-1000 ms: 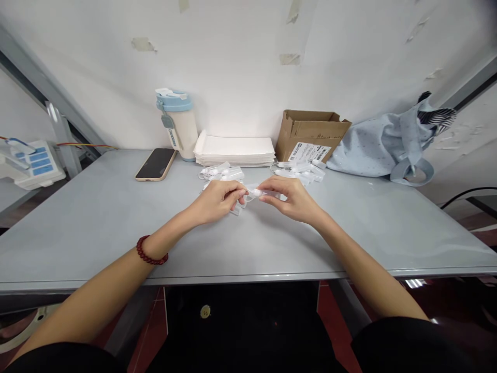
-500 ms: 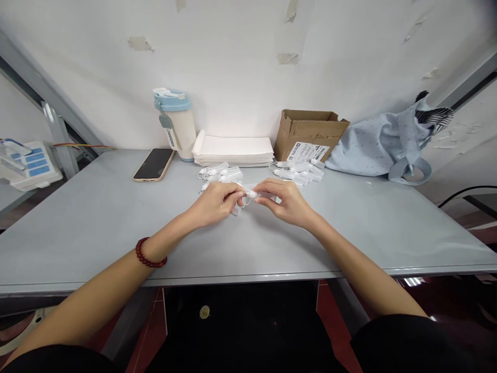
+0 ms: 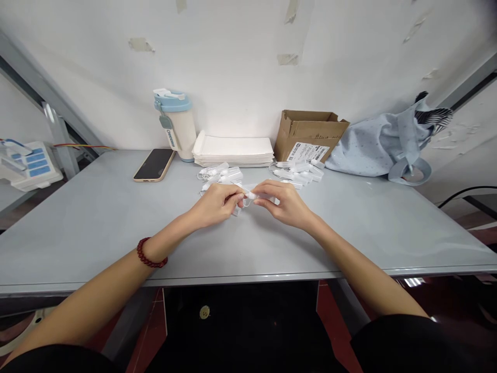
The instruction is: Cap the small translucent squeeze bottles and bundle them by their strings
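Note:
Over the middle of the table, both hands meet at a small clear plastic tube with a white cap. My right hand is closed round its clear body, thumb and fingertips near the cap. My left hand pinches at the cap end, where a thin white cord loops down; whether it grips the cord or the cap's tip I cannot tell. Just behind my left hand lies a pile of similar capped tubes, partly covered by it. Beyond my right hand is a second pile of tubes.
Along the wall stand a phone, a cream tumbler with a blue lid, a stack of white envelopes, an open cardboard box and a pale blue cloth bag. The grey table's front edge runs below my forearms.
Almost nothing differs. The fingers of my left hand have shifted very slightly at the cap end, while the tube stays between both hands in the same place.

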`<move>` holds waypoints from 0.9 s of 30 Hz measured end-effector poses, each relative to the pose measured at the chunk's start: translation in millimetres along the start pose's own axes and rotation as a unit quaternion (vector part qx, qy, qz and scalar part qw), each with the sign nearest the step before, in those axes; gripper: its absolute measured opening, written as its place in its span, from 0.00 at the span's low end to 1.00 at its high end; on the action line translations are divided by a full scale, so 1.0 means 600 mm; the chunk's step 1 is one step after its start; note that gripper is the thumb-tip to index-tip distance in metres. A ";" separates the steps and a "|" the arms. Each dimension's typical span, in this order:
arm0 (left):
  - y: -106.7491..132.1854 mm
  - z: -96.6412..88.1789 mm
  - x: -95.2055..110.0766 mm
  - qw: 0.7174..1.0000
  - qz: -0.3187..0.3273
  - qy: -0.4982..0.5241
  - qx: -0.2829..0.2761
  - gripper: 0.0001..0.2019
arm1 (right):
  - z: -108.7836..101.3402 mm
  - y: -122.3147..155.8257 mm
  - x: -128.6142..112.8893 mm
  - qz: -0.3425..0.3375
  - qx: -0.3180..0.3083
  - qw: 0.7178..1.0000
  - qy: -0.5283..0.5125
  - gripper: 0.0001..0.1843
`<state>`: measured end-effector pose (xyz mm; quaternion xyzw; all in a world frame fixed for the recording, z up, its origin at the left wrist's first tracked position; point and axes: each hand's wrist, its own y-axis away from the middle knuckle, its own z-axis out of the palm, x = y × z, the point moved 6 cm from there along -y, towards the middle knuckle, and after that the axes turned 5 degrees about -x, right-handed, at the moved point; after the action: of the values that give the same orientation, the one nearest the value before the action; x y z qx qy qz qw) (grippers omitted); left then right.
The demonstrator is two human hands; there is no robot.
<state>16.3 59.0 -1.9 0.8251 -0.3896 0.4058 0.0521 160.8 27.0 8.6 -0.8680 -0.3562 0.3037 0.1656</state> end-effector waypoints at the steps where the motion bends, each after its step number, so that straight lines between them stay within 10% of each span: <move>1: 0.000 0.000 0.001 1.000 0.002 -0.004 0.000 0.11 | 0.000 0.000 0.000 0.000 -0.001 1.000 -0.001 0.06; 27: -0.002 -0.018 0.006 0.998 -0.001 -0.038 0.046 0.09 | -0.013 -0.004 0.009 0.017 0.008 1.000 -0.017 0.08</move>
<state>11.6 61.8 8.2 0.8420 -0.3714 0.3913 -0.0004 167.8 32.0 13.3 -0.8674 -0.3416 0.3240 0.1611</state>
